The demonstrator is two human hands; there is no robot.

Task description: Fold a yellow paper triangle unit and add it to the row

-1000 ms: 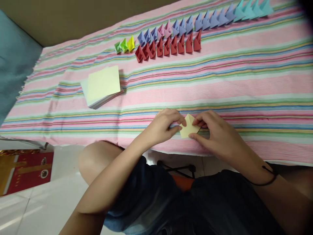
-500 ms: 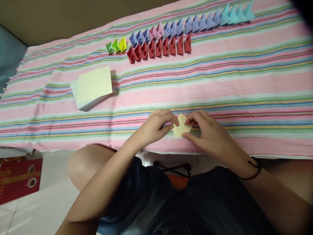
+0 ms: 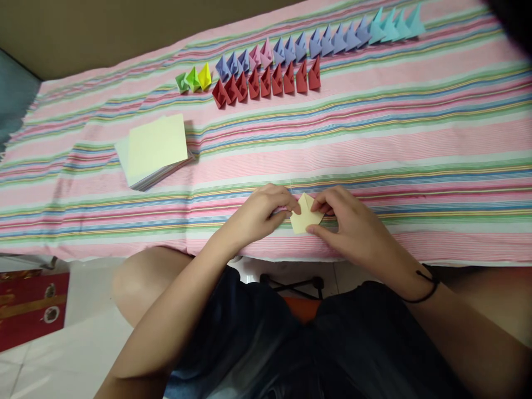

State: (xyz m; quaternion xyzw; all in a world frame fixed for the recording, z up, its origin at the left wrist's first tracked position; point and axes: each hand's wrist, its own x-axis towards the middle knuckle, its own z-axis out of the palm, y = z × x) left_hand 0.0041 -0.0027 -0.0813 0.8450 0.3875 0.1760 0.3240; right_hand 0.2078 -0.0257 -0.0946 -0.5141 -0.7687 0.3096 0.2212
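A small pale yellow piece of folded paper [image 3: 305, 220] lies near the table's front edge, its pointed top facing away from me. My left hand [image 3: 272, 209] pinches its left edge, the index fingertip on top and the thumb at the side. From the right, my right hand [image 3: 343, 217] grips the same paper, fingers on its upper right edge and thumb at the bottom. The underside of the paper is hidden. To the left and farther back sits a stack of paper [image 3: 158, 145] with a pale yellow sheet on top.
Red folded paper pieces [image 3: 266, 83] stand in a row at the back. Behind them runs a row of purple, pink and turquoise ones [image 3: 338, 39]. Three green and yellow pieces [image 3: 193, 79] stand left of these. A striped cloth [image 3: 374, 133] covers the table.
The whole view has shifted slightly, so things on the table appear a little farther left. Both hands keep the same hold on the folded paper.
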